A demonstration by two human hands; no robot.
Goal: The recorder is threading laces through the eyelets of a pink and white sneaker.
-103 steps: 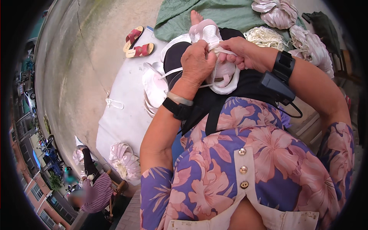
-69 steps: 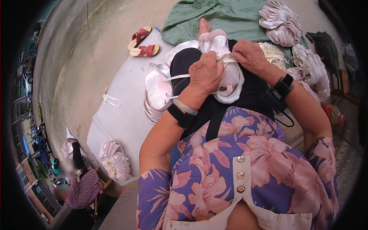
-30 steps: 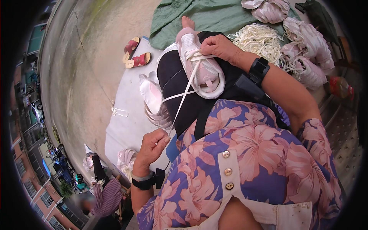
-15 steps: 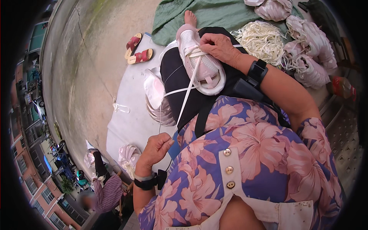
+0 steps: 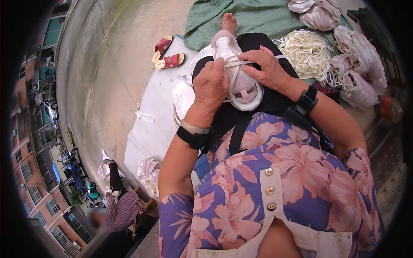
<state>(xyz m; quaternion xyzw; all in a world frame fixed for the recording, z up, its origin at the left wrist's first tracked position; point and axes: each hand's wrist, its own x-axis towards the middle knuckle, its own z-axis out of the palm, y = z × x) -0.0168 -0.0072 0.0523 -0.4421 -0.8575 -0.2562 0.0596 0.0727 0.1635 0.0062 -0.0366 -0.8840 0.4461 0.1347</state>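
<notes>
A pale pink and white sneaker [image 5: 246, 80] lies across my lap on black cloth, its heel opening towards me. White shoelace [image 5: 235, 74] crosses its tongue and runs out to both sides. At the shoe's left edge my left hand [image 5: 211, 82] is closed on the lace, its curled fingertips partly hidden. My right hand [image 5: 267, 69] pinches lace between thumb and forefinger over the right eyelets. Beyond the toe shows a bare foot [image 5: 229, 23] on green cloth [image 5: 262, 17].
A heap of white laces [image 5: 304, 53] lies to the right, beside bundled pink-white shoes [image 5: 360, 58]. Red sandals [image 5: 170, 60] stand left of my lap, by a pale sheet [image 5: 146, 133]. Another person in a striped top [image 5: 122, 211] sits at lower left. More shoes [image 5: 148, 172] lie nearby.
My left hand has moved up from near my waist to the shoe's left side, and the long taut lace strand is gone. My right hand stays at the laces, its fingers shifted.
</notes>
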